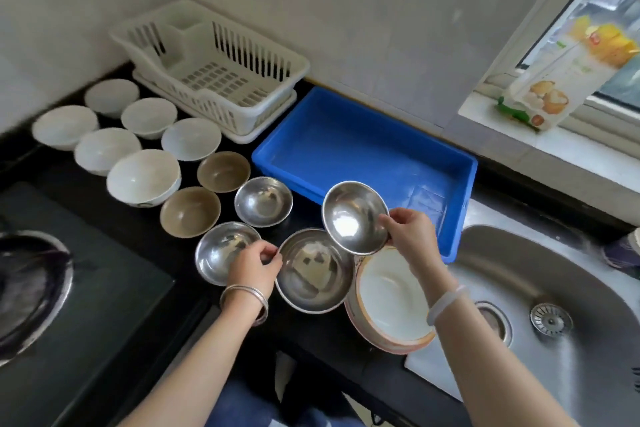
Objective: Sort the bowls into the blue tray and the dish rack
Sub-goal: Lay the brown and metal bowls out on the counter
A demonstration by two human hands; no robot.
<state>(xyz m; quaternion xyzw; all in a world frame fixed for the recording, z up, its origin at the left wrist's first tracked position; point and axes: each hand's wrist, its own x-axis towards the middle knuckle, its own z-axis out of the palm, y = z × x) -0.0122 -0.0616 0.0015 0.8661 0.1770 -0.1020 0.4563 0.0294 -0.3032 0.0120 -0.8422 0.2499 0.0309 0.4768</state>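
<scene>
My right hand [410, 236] grips the rim of a small steel bowl [353, 215], lifted and tilted beside the near edge of the blue tray [346, 121]. My left hand [254, 267] pinches the left rim of a larger steel bowl [313, 270] resting on the black counter. Two more steel bowls [220, 248] [263, 201], two brown bowls [189, 211] [223, 170] and several white bowls [143, 177] sit to the left. The white dish rack [211, 69] stands at the back with nothing in it. The tray holds nothing.
A stack of white plates with orange rims [391, 298] lies at the counter's right, next to the steel sink [540, 288]. A gas hob [31, 284] fills the near left. A carton [550, 80] stands on the window sill.
</scene>
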